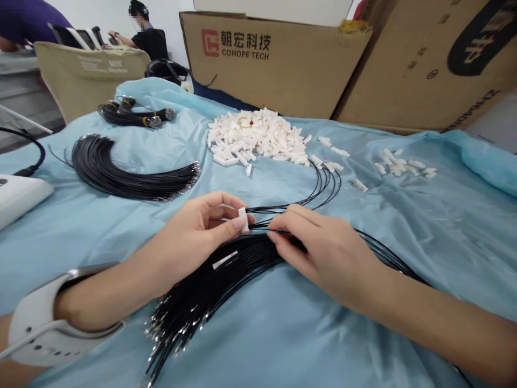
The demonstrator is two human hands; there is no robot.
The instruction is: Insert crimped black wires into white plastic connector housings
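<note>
Fingers of the left hand are pinched shut on a small white connector housing, thumb and forefinger holding it upright just above the cloth; the right hand has its fingertips closed on thin black wires right at the housing's side, feeding them toward it, though whether an end is seated yet I cannot tell; both hands hover over the near middle of the bench, which is draped in a light blue cloth; beneath them lies a thick fan of black wires with bare metal terminals running toward the near edge, a white strip lying across it; judged from this, most of the work is left, since only the few wires looping away from the housing look to be taken up; near the left edge sits a white device and a second curved wire bundle; farther back, tied cable coils; at the far middle a heap of white housings, with scattered ones toward the right; along the far edge stand cardboard boxes; beyond, another person sits at a separate table
</note>
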